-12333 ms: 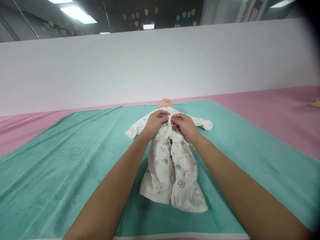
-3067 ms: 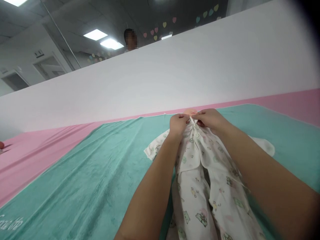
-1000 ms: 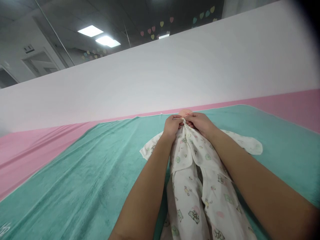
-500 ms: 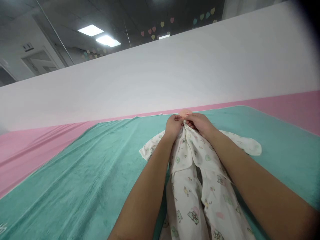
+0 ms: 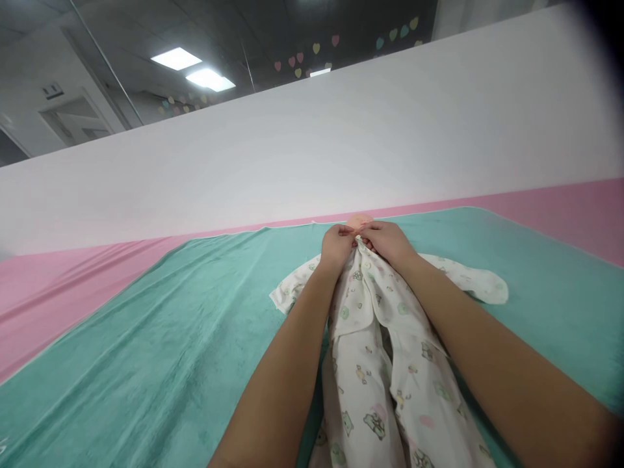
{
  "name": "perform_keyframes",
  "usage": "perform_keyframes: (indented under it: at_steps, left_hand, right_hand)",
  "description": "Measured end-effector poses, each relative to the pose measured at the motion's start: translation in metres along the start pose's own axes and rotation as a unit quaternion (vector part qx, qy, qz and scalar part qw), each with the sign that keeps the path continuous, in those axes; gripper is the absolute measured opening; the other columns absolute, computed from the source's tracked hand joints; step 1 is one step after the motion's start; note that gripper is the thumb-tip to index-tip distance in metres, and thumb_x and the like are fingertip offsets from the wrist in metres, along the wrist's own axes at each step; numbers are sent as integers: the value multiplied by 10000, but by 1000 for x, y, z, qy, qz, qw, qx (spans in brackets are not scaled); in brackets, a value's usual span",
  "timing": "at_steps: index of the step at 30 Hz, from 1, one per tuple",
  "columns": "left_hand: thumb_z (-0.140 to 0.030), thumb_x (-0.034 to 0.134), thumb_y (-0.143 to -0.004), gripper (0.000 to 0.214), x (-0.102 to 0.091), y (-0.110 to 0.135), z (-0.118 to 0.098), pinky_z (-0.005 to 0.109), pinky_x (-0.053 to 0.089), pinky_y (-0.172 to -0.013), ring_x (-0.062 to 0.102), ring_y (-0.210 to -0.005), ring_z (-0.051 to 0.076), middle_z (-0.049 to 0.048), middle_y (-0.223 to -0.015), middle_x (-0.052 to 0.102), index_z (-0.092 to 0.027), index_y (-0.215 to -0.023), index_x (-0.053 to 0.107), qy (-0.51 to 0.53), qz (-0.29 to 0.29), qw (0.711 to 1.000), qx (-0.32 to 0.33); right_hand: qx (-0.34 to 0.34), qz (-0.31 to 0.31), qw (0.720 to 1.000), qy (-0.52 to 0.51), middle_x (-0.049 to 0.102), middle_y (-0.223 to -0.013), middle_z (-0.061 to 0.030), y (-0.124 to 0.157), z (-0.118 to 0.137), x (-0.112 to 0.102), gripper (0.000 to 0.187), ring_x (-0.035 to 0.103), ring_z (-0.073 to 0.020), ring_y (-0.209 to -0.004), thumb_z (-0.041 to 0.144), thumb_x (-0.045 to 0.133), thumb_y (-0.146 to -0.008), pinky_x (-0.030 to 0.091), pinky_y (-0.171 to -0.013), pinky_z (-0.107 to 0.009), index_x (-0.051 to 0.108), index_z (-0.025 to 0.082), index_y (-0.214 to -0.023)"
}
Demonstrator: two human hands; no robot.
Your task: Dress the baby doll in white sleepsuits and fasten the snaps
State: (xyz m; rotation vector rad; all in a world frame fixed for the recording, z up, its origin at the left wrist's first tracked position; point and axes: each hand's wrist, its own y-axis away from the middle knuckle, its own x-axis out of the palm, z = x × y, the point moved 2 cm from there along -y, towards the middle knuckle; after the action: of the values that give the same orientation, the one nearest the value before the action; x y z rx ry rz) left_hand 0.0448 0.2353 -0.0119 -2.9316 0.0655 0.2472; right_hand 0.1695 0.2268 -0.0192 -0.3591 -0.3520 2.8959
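A baby doll (image 5: pixel 359 220) lies on its back, its head at the far end, mostly hidden behind my hands. It wears a white pajama top (image 5: pixel 358 296) printed with small bears, and matching pants (image 5: pixel 361 390). My left hand (image 5: pixel 338 246) pinches the top's front edge just below the doll's chin. Opposite it, my right hand (image 5: pixel 387 239) grips the other side of the same neckline, the fingertips of both hands almost meeting. Below them the front hangs in a fold and parts toward the hem. The sleeves spread out to both sides. Whatever fastener lies between my fingers is hidden.
A teal blanket (image 5: pixel 195 338) with shallow wrinkles lies under the doll, over a pink sheet (image 5: pixel 88 273). Behind stands a low white wall (image 5: pixel 292 149), with a glass panel (image 5: pixel 263 39) bearing heart stickers above it.
Both hands stay at the neckline with barely any movement. The view has shifted very slightly, so the doll and clothing sit a few pixels farther left.
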Motion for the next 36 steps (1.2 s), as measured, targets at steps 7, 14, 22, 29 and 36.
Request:
perform_keyframes:
  at_steps: [7, 14, 22, 29, 36]
  left_hand:
    - [-55, 571, -618, 199, -2, 4, -7, 246, 437, -658, 573, -680, 134, 51, -803, 649, -141, -797, 592, -59, -8, 998, 2]
    - [-143, 472, -745, 191, -8, 7, 14, 280, 421, -780, 576, -857, 175, 52, -935, 652, -185, -870, 611, -224, -68, 967, 102]
    - [-344, 341, -903, 466, -93, 76, 47, 369, 303, -965, 399, -1225, 237, 90, -1351, 452, -239, -1356, 347, -548, 18, 827, 124]
    - [-382, 287, -888, 387, -172, 116, 63, 370, 371, -844, 500, -1096, 275, 125, -1170, 575, -176, -1043, 576, -572, -50, 819, 16]
    - [-485, 428, -799, 359, -171, 129, 50, 315, 393, -711, 574, -920, 275, 116, -975, 633, -168, -771, 596, -470, -99, 876, -36]
  right_hand:
    - [-45, -38, 983, 175, 659, -762, -11, 3, 7, -3, 107, 529, -137, -679, 215, 549, -648, 350, -593, -226, 649, 186, -629]
    - [-86, -66, 975, 196, 656, -823, -25, 5, 1, -4, 194, 546, -156, -753, 258, 486, -732, 384, -684, -249, 644, 180, -814]
    - [-179, -12, 880, 439, 545, -1246, -95, 63, -53, -67, 443, 469, -230, -1150, 377, 281, -909, 258, -1023, -413, 475, 205, -1268]
    - [13, -30, 866, 499, 551, -1218, -110, 109, -88, -173, 497, 501, -271, -1117, 474, 239, -887, 340, -945, -447, 530, 197, -1181]
    - [65, -108, 881, 456, 601, -920, -127, 121, -76, -191, 442, 585, -262, -824, 515, 341, -809, 432, -678, -369, 633, 186, -768]
